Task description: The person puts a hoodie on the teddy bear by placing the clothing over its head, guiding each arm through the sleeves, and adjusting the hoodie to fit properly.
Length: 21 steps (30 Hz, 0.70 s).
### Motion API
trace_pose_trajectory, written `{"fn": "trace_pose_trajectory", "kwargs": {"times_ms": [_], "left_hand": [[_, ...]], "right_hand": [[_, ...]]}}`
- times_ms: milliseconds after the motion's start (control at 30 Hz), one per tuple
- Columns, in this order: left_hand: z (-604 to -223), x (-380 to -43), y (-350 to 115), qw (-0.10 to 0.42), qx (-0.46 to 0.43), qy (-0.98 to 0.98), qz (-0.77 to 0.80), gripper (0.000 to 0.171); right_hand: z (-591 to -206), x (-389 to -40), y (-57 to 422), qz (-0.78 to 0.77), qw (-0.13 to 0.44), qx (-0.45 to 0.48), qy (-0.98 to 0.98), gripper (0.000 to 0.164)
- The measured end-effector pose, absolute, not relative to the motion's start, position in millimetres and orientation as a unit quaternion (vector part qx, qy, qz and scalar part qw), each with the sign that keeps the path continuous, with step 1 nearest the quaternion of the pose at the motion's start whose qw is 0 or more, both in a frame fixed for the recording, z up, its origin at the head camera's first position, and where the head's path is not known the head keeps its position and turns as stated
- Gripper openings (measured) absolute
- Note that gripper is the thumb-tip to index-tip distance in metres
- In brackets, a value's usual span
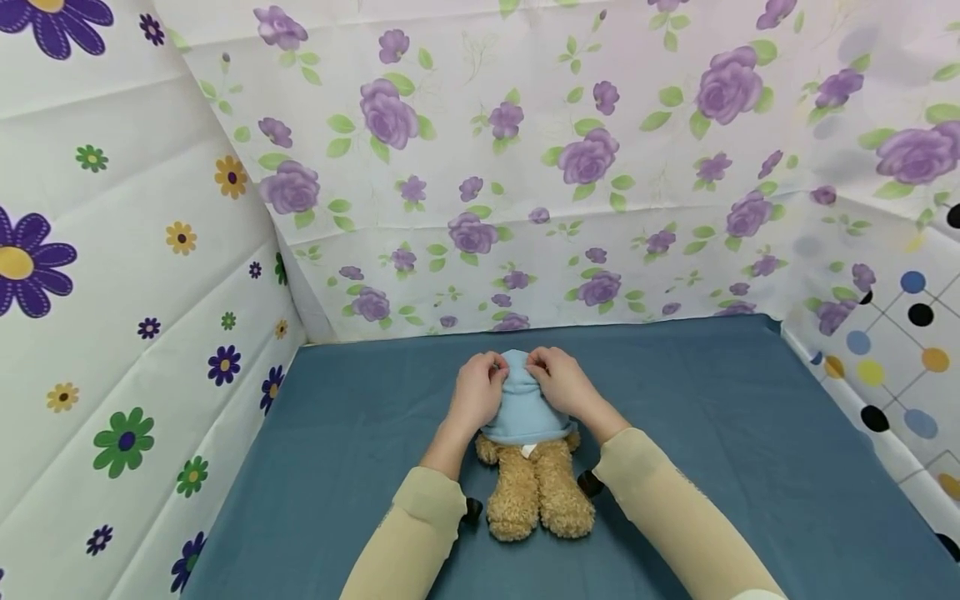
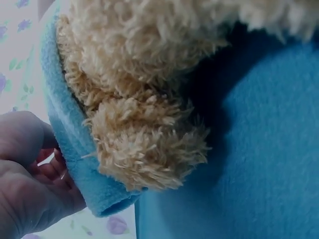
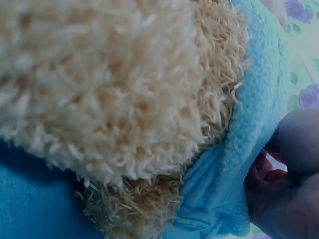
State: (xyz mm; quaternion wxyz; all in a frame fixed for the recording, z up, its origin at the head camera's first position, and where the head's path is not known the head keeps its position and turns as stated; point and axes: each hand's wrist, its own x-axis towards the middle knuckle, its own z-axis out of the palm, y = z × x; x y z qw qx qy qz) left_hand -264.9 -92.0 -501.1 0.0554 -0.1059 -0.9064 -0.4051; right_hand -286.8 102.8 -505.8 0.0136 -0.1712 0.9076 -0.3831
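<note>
Two hands (image 1: pixel 477 390) (image 1: pixel 562 385) pinching blue garment (image 1: pixel 523 414) lying between.

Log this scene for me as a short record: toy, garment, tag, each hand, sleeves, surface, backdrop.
Toy: tan, curly plush toy, lying with its legs toward the person; face not visible
Garment: light blue garment, covering the toy's upper body
Tag: white tag, just below the hem
Left hand: pinches the garment near its top
Right hand: pinches the opposite side near its top
Sleeves: pale beige
Surface: blue cloth
Backdrop: white sheet with purple flowers
</note>
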Motion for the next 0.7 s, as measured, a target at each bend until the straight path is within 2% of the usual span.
{"fn": "trace_pose_trajectory", "kwargs": {"times_ms": [367,500,700], "left_hand": [[-496,-252,-103,-0.046,-0.138,-0.845,-0.514,0.013],[-500,-251,-102,-0.035,-0.140,-0.850,-0.507,0.009],[-504,-255,-96,0.016,-0.125,-0.870,-0.477,0.023]], "right_hand": [[-503,-283,107,-0.449,0.077,-0.178,0.872,0.019],[-507,-283,107,-0.466,0.075,-0.177,0.863,0.020],[-510,-281,110,-0.507,0.091,-0.183,0.837,0.020]]}}
